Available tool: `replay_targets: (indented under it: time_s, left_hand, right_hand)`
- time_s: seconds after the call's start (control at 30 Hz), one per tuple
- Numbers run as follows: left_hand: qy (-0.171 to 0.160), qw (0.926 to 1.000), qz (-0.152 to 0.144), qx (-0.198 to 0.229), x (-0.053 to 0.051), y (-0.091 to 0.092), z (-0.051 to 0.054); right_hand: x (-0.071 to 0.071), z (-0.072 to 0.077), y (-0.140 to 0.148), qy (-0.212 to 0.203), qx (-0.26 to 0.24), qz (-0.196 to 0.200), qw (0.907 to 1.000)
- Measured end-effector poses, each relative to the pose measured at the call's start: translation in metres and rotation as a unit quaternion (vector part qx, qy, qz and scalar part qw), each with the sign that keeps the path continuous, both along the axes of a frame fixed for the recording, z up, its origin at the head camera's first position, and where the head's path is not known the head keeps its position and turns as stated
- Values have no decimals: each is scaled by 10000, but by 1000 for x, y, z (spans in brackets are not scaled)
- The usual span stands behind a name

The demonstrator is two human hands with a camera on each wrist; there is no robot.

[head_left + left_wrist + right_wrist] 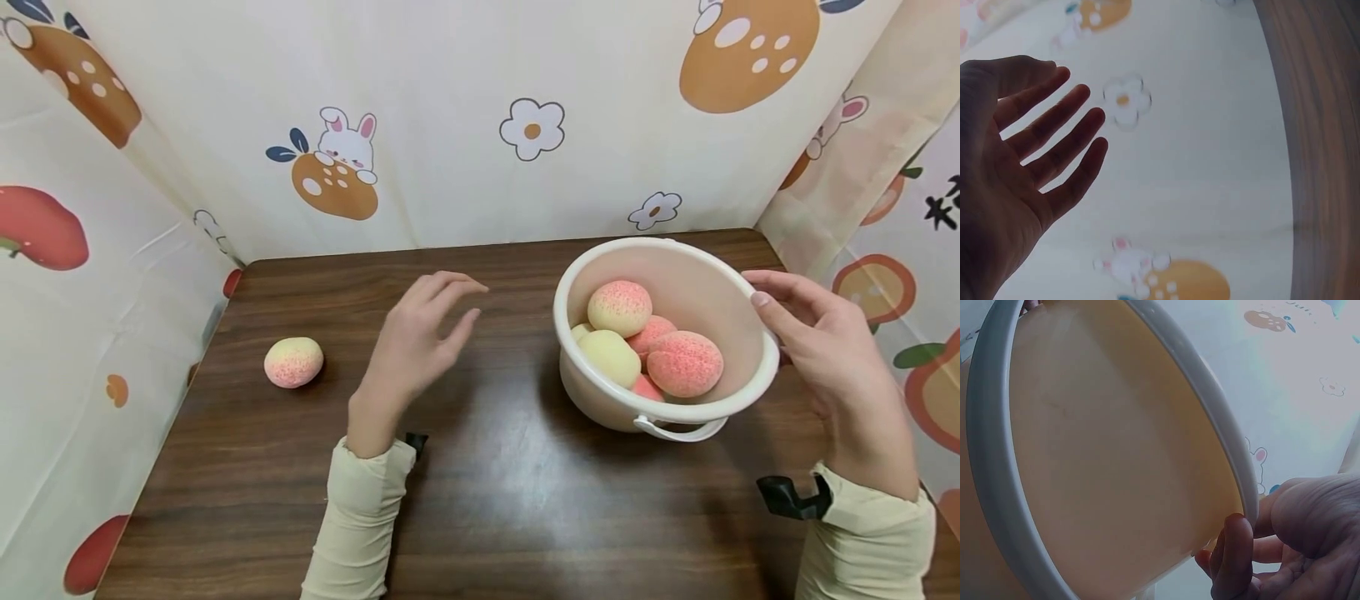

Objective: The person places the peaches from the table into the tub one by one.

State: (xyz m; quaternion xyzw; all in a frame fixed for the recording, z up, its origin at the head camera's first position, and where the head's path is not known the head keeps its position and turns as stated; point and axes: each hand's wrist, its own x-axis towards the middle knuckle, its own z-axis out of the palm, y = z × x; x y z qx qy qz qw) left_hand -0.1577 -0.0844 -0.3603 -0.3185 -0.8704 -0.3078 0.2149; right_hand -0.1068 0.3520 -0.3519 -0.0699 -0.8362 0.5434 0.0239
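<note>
My right hand [836,333] grips the right rim of a cream plastic bucket [720,308], its thumb over the edge. In the right wrist view, fingers [1235,553] pinch the rim [1225,434]. The bucket tilts a little and holds several fuzzy toy peaches: a red one [684,364], a pale yellow one [609,357], a two-tone one [619,307] and others partly hidden. Above the table's middle, my left hand [420,337] holds nothing, its fingers loosely bent; the left wrist view shows the palm [1010,175] bare. Left of that hand lies a yellow-and-pink toy peach [293,362].
The dark wood-grain table [480,508] ends at a back edge against a pale printed curtain [450,108]. Similar curtains hang along the left [67,333] and right sides. A white handle [681,431] hangs on the bucket's front.
</note>
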Motion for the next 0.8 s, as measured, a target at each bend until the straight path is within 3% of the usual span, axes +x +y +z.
replay_targets:
  time_s: [0.17,0.37,0.63,0.8]
  left_hand:
    - [-50,9969,779,4,-7,-26,-2]
    - [-34,9870,1603,-97,-13,-54,-8]
    - [-223,9602,2704,-655,-14,-89,-19]
    - [-708,9428,3140,-869,-9,-107,-23]
  right_hand:
    - [0,-1,0,73,-253,16,9997]
    - [-1,-2,0,66,48,-15,10000]
    - [-2,-1,0,-105,255,-52,9996]
    - [-1,-3,2,-62,209,-40,9998]
